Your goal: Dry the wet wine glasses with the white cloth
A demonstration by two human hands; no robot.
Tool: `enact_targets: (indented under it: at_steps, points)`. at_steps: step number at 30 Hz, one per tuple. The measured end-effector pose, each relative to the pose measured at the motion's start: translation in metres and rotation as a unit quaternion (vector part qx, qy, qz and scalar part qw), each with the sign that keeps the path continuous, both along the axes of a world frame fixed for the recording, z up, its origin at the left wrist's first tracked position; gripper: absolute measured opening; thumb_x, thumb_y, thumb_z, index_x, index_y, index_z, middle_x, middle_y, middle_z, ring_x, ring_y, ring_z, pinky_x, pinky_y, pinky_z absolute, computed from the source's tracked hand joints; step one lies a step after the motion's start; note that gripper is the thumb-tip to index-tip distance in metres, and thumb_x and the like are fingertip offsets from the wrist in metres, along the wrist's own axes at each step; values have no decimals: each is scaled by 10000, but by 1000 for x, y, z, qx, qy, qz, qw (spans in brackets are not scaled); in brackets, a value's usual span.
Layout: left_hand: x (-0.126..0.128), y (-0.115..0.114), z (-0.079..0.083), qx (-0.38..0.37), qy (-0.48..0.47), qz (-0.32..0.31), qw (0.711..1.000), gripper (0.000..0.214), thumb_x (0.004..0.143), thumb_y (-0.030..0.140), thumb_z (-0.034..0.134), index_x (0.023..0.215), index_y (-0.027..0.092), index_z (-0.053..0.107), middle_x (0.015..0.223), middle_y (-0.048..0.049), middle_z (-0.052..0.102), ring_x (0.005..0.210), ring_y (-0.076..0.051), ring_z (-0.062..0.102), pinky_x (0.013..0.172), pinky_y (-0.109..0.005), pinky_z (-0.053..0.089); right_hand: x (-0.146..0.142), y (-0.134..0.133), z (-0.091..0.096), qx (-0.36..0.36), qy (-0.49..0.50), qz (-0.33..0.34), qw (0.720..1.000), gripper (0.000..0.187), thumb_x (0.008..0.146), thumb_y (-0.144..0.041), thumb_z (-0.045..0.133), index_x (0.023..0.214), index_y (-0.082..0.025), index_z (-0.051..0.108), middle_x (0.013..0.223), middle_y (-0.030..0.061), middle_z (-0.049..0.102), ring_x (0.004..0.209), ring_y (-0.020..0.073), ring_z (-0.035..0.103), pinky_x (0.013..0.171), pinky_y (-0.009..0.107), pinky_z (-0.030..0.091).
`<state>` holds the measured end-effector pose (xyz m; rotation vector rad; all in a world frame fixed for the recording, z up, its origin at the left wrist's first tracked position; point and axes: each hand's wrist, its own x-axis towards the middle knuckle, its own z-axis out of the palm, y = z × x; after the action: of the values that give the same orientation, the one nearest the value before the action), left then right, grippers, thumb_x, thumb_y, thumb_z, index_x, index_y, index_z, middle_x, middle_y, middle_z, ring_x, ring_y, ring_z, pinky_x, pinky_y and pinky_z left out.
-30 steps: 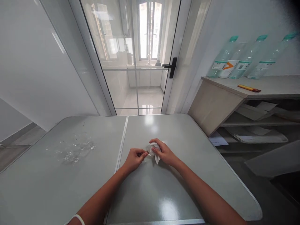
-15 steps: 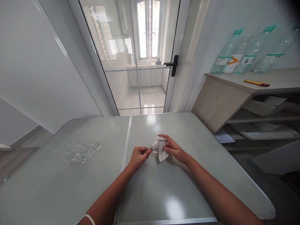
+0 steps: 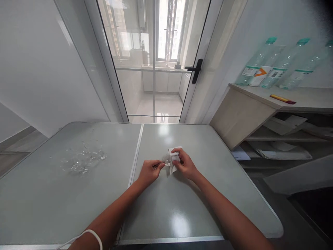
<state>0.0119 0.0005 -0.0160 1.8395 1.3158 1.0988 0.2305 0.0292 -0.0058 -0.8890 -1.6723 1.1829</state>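
Observation:
My left hand (image 3: 152, 171) is closed in a pinch at the narrow end of a small clear piece (image 3: 167, 161), rounded and see-through like plastic or glass. Its exact kind is hard to make out. From the other side, my right hand (image 3: 184, 165) grips a folded white tissue (image 3: 173, 159), which lies against the clear piece and covers part of it. Both hands are just above the right half of the grey-green table (image 3: 197, 205). On the left half lies a loose heap of clear, shiny pieces (image 3: 82, 163) with thin curved parts.
A wooden shelf unit (image 3: 247, 114) adjoins the table's right side, with several clear green-capped bottles (image 3: 253, 71) and a yellow-and-red packet (image 3: 282, 99) on top. Papers and trays (image 3: 286, 149) fill its shelves. Behind the table stands a glass door with a black handle (image 3: 197, 71).
The view has shifted and tilted slightly. The tissue looks more bunched, with my right fingers folded further round it. My left hand keeps its pinch on the clear piece.

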Motion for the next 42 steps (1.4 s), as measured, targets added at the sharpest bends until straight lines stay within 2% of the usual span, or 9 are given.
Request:
enact_targets:
  at_steps: [5, 8, 13, 20, 24, 29, 34, 37, 42]
  points:
    - [-6, 4, -6, -11, -38, 2, 999, 338, 921, 415, 640, 830, 131, 802, 632, -25, 665, 568, -117, 498, 550, -231, 349, 15, 7, 13, -10, 150, -149, 977, 318, 944, -429, 644, 1203, -269, 552, 800, -10, 587, 644, 156, 518, 614, 264, 412]
    - [-7, 5, -7, -6, -34, -27, 999, 349, 921, 429, 645, 813, 133, 796, 594, -12, 626, 554, -111, 484, 541, -228, 336, 24, 11, 19, -73, 205, -65, 974, 358, 960, -447, 590, 1261, -256, 552, 938, 42, 653, 757, 188, 606, 672, 287, 462]
    - [-4, 1, 0, -16, -30, -103, 994, 336, 928, 419, 648, 880, 126, 804, 580, -10, 617, 553, -106, 488, 557, -226, 349, 25, 11, 18, -123, 114, 119, 979, 456, 858, -349, 745, 1270, -217, 603, 1009, 51, 698, 864, 182, 647, 719, 251, 470]
    - [-2, -3, 4, 18, 66, -187, 980, 347, 959, 339, 594, 706, 135, 718, 544, 23, 495, 539, -90, 390, 554, -235, 303, 24, 9, 15, -75, -34, 176, 981, 520, 743, -180, 757, 1250, -195, 644, 1022, 42, 700, 895, 201, 642, 759, 271, 482]
    - [-1, -6, 1, 116, 137, -174, 968, 269, 974, 280, 574, 778, 160, 713, 574, 13, 532, 537, -100, 446, 555, -238, 319, 22, 9, 15, -68, -61, 159, 983, 519, 687, -131, 725, 1200, -192, 672, 1050, 38, 697, 941, 206, 623, 810, 274, 468]
    - [-4, -7, -1, 266, 204, -125, 934, 165, 983, 263, 584, 967, 167, 717, 651, -23, 614, 570, -128, 546, 558, -252, 347, 18, 9, 0, -223, -52, 132, 965, 78, 672, -197, 683, 730, -150, 657, 697, -12, 620, 655, 136, 529, 601, 226, 399]
    - [-5, -5, 1, 327, 217, -78, 916, 160, 987, 262, 589, 1023, 150, 697, 650, -25, 625, 574, -140, 559, 545, -269, 351, 15, 11, -14, -333, -10, 100, 937, 145, 679, -271, 702, 722, -140, 656, 654, 4, 617, 591, 134, 513, 550, 231, 392]
    - [-5, -3, -2, 288, 199, -52, 935, 166, 986, 273, 595, 998, 157, 713, 635, -16, 620, 557, -133, 548, 551, -262, 365, 13, 14, -11, -277, 9, 49, 960, 167, 686, -290, 720, 715, -141, 653, 671, 16, 627, 622, 151, 546, 571, 241, 410]
    - [-10, 4, -9, 200, 121, 24, 972, 177, 978, 281, 604, 952, 177, 745, 676, -28, 677, 572, -120, 557, 584, -238, 405, 23, 19, 6, -20, 11, -149, 989, 213, 724, -179, 630, 922, -178, 707, 861, 13, 679, 811, 181, 595, 725, 265, 454]
